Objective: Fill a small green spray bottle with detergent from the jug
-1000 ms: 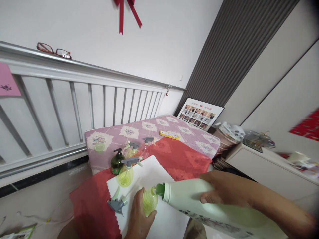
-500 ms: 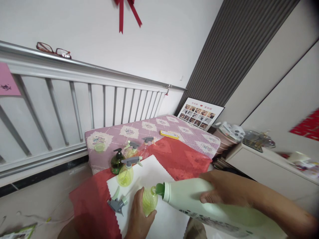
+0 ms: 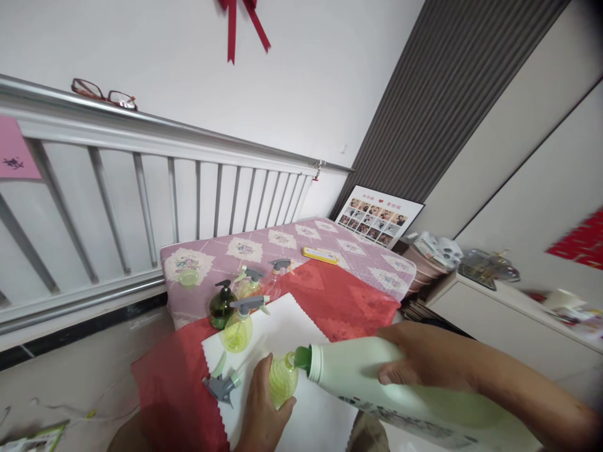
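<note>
My left hand is wrapped round a small clear bottle with yellow-green liquid in it, over a white sheet. My right hand grips a large pale green jug that lies tilted almost level. The jug's green spout meets the small bottle's open neck. A loose grey trigger spray head rests at the sheet's left edge. Behind it stands a filled spray bottle with its trigger on, beside a dark green pump bottle.
Farther back are another spray bottle and a clear one. A yellow-edged box and a pale green lid lie on the patterned tablecloth. Red cloth spreads under the sheet. A white cabinet stands at the right.
Both hands, the small bottle and the jug hold nearly the same position. Only a slight shift of the camera view shows.
</note>
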Tool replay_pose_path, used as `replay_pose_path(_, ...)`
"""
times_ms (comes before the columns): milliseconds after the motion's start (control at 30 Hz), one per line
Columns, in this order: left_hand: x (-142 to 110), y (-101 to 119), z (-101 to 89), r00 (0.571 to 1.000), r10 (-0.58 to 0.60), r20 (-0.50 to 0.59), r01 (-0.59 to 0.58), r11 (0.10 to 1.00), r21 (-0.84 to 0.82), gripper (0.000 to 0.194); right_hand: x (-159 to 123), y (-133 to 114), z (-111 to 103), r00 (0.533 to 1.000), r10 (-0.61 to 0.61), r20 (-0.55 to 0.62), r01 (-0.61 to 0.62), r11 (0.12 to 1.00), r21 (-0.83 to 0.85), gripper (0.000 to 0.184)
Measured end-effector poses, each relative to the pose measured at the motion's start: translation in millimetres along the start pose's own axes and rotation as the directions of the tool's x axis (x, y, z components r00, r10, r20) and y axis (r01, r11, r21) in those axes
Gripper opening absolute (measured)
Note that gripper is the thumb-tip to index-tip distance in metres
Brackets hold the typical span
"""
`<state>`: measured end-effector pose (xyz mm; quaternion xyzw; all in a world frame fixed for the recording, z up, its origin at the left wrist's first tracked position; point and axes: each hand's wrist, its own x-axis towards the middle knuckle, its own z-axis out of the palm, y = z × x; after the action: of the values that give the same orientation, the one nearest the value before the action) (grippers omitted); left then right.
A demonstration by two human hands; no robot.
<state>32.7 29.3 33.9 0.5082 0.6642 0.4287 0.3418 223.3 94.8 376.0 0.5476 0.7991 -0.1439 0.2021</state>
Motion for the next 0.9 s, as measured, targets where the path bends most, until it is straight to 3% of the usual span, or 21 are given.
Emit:
replay_pose_path(400,-1.6,-1.5,0.3,0.999,0.021,-0.044,-0.020,1.000,0.022,0.085,0.4,-2.0,-1.0,1.000,0.004,0.026,-0.005,1.000,0.019,0.035)
replay_pose_path(567,0.4,-6.5,1.3,1.000,0.021,-0.015,-0.020,1.000,0.013,0.087,-1.0,2.8,5.3,1.000,0.007,0.022,-0.009,0.998,0.067,0.032)
replay_pose_path(767,2.0,-12.2,3.5,0.999,0.023,-0.024,-0.023,1.000,0.002,0.087,-1.9,13.3,25.3,0.997,-0.077,-0.009,0.077,0.962,0.263,0.040)
replay_pose_path(900,2.3,-16.5,6.3,1.000,0.026,-0.011,-0.026,0.999,0.038,0.086,-4.0,19.4,21.9,0.991,-0.131,-0.038,0.136,0.914,0.381,0.037)
